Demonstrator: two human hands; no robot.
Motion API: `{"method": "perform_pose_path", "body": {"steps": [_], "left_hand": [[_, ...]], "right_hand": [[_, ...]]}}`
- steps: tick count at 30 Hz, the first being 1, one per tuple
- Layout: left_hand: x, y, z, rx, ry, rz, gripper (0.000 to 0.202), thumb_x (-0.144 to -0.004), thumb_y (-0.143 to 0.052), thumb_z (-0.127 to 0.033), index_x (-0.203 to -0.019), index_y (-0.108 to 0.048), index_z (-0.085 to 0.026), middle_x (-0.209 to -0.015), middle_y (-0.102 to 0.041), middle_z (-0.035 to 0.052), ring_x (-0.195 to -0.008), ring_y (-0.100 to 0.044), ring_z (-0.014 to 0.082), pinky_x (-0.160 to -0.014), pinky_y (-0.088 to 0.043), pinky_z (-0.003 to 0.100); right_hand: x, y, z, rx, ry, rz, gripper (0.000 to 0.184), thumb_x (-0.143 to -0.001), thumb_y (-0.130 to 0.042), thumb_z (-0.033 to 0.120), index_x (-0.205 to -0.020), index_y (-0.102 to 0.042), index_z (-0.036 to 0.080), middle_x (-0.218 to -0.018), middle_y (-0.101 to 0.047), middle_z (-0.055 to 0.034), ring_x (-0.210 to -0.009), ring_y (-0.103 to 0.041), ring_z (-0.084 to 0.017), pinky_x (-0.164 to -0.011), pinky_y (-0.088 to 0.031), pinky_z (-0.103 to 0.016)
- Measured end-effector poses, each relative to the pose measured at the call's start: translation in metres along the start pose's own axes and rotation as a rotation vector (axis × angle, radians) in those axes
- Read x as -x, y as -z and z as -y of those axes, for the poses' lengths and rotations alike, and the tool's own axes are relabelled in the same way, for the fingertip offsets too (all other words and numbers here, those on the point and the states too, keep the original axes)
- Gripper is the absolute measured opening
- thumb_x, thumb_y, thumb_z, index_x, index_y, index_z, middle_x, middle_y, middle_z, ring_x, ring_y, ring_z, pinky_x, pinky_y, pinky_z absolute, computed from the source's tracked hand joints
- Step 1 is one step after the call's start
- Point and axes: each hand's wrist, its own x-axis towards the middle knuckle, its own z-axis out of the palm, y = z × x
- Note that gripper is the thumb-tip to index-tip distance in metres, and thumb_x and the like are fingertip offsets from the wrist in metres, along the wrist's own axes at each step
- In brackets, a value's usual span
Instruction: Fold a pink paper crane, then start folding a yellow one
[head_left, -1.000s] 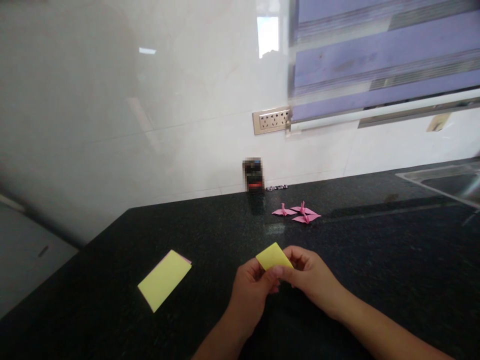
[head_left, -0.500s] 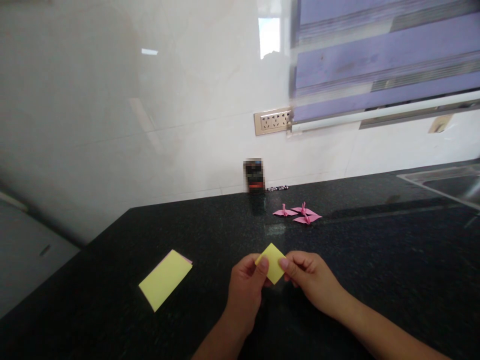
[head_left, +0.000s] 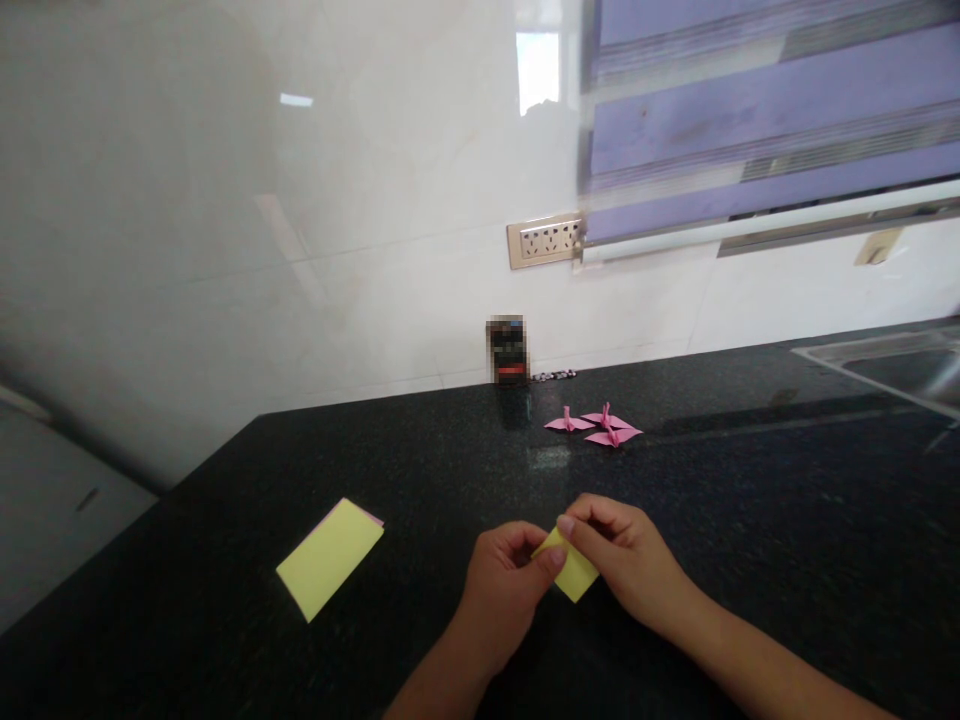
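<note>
Between my two hands is a small folded square of yellow paper (head_left: 576, 578), held just over the dark countertop. My left hand (head_left: 504, 585) pinches its left corner, thumb on top. My right hand (head_left: 626, 545) grips the upper right edge with thumb and fingers, covering part of the paper. Beyond the hands, three pink paper cranes (head_left: 613, 437) rest close together on the counter. To the left lies a stack of yellow paper (head_left: 330, 560), with a pink edge showing underneath.
The black speckled countertop (head_left: 420, 460) runs to a pale tiled wall. A blurred dark box (head_left: 510, 350) stands against the wall beside a beaded strip (head_left: 555, 376). A sink (head_left: 900, 360) is at the right. A socket panel (head_left: 551, 240) and purple blind (head_left: 712, 130) hang above.
The folded yellow paper has moved down and right and turned in my hands. My right thumb has shifted to its upper edge, and my left hand has followed rightward.
</note>
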Motion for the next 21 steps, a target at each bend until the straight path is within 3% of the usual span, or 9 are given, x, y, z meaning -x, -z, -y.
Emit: {"method": "perform_pose_path", "body": {"steps": [3, 8, 14, 17, 21], "left_hand": [[0.000, 0.001, -0.002, -0.003, -0.004, 0.005, 0.018, -0.067, -0.061, -0.030, -0.065, -0.060, -0.013, -0.057, -0.055, -0.0004, -0.053, -0.046, 0.0092, -0.051, -0.035, 0.020], [-0.003, 0.005, -0.009, 0.068, -0.021, -0.134, 0.020, -0.070, -0.058, -0.033, -0.071, -0.060, -0.013, -0.055, -0.054, -0.0012, -0.046, -0.042, 0.0069, -0.045, -0.031, 0.018], [-0.003, 0.005, -0.014, 0.143, -0.023, -0.195, 0.021, -0.069, -0.059, -0.033, -0.067, -0.061, -0.012, -0.057, -0.058, 0.0005, -0.051, -0.048, 0.0089, -0.049, -0.036, 0.018], [-0.003, 0.007, -0.012, 0.170, -0.020, -0.206, 0.022, -0.070, -0.058, -0.033, -0.070, -0.062, -0.011, -0.060, -0.059, 0.0017, -0.055, -0.052, 0.0112, -0.052, -0.040, 0.021], [-0.003, 0.008, -0.007, 0.172, -0.012, -0.239, 0.023, -0.071, -0.057, -0.033, -0.073, -0.063, -0.011, -0.064, -0.061, 0.0031, -0.058, -0.053, 0.0121, -0.051, -0.041, 0.021]], "right_hand": [[0.000, 0.000, 0.002, 0.088, 0.065, 0.013, 0.025, -0.077, -0.050, 0.033, -0.061, -0.059, 0.016, -0.059, -0.051, 0.0006, -0.056, -0.048, -0.011, -0.053, -0.038, -0.022], [-0.002, -0.006, -0.003, -0.116, -0.020, -0.026, 0.019, -0.072, -0.056, 0.033, -0.083, -0.054, 0.019, -0.063, -0.052, 0.0020, -0.057, -0.049, -0.011, -0.052, -0.039, -0.022], [-0.001, -0.010, -0.005, -0.086, -0.042, -0.027, 0.015, -0.069, -0.058, 0.030, -0.065, -0.050, 0.018, -0.054, -0.043, 0.0054, -0.048, -0.041, -0.009, -0.045, -0.034, -0.021], [0.001, -0.010, -0.005, -0.063, -0.032, -0.033, 0.014, -0.071, -0.057, 0.030, -0.067, -0.049, 0.019, -0.055, -0.044, 0.0046, -0.049, -0.043, -0.009, -0.046, -0.036, -0.021], [0.003, -0.011, -0.005, -0.037, 0.025, -0.141, 0.015, -0.071, -0.058, 0.027, -0.079, -0.047, 0.021, -0.065, -0.050, 0.0024, -0.055, -0.048, -0.011, -0.051, -0.039, -0.022]]}}
